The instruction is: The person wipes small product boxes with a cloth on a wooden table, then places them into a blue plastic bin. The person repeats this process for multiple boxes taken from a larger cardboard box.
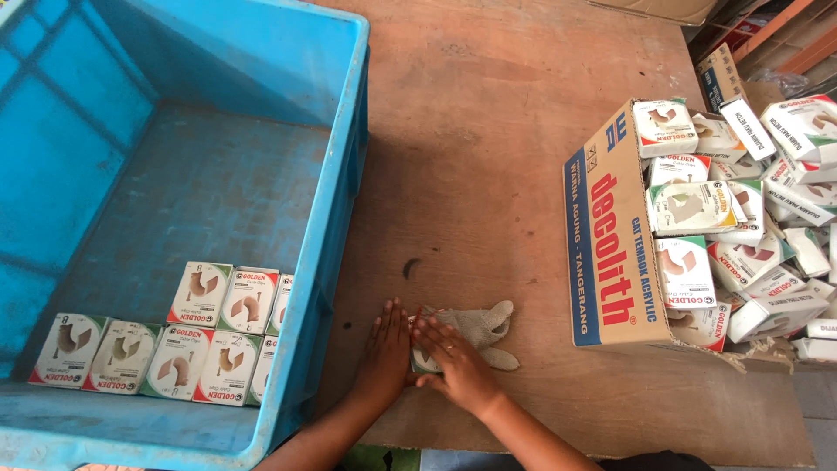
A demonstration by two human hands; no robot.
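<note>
Left hand: the left hand (384, 349) lies flat on the wooden table (488, 174), fingers stretched out and closed on nothing, its edge against a small box.
Right hand: the right hand (453, 362) rests palm down over the small box (424, 359) and the near end of a cloth glove (479, 327); fingers spread, pressing rather than clasping.
Small box: it sits on the table between the two hands, just outside the crate wall and mostly hidden under the fingers, so its face cannot be made out.
Done so far: nine or so small white boxes (174, 344) stand in two rows in the near corner of the blue crate (261, 52), packed side by side.
Left to do: most of the crate floor is bare, while the cardboard carton (610, 253) at the right holds a loose heap of the same boxes (741, 209), some spilling past its far side. Judging by that, the filling is at an early stage.
Around: a dark knot marks the table just beyond the hands; more cartons and an orange frame show at the top right corner.
In the way: the glove lies under and beside the right hand, touching the box; the high crate wall stands between the hands and the rows.
</note>
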